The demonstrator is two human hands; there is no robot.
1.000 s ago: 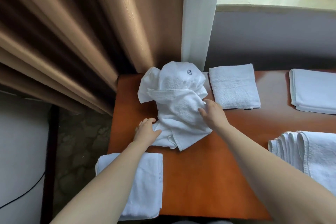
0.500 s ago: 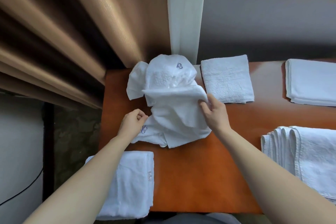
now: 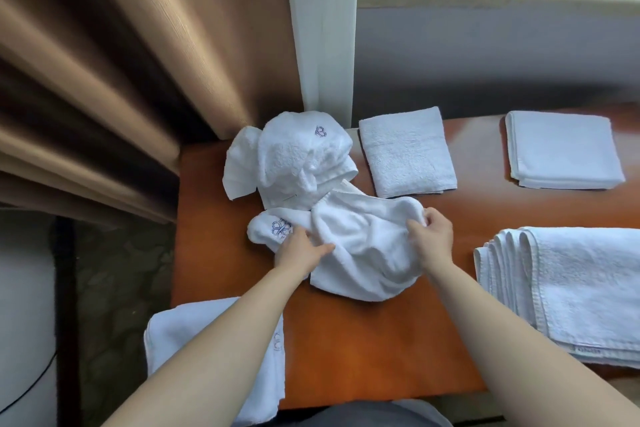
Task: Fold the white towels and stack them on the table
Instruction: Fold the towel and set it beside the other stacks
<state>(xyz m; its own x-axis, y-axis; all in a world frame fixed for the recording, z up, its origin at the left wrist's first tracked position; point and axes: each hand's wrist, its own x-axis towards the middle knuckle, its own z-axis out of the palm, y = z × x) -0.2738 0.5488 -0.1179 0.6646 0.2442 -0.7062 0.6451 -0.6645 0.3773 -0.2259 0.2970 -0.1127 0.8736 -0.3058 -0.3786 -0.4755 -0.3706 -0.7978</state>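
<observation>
A crumpled white towel [image 3: 367, 243] with a blue embroidered logo lies on the orange-brown table [image 3: 367, 333], pulled partly off a heap of unfolded white towels [image 3: 294, 156] at the back left corner. My left hand [image 3: 299, 248] grips the towel's left part just below the logo. My right hand [image 3: 431, 232] pinches its right edge, fingers curled into the cloth. A folded towel [image 3: 405, 152] lies behind my right hand, and another folded towel [image 3: 561, 149] lies at the back right.
A stack of several folded white towels [image 3: 568, 288] sits at the table's right edge. A folded towel [image 3: 173, 340] overhangs the front left corner under my left forearm. Brown curtains [image 3: 138, 62] hang at the left, and a grey wall under a window sill stands behind the table.
Both hands have drawn the towel toward me, off the heap, and it now lies spread lower on the table. My right hand went from touching the towel to pinching its edge.
</observation>
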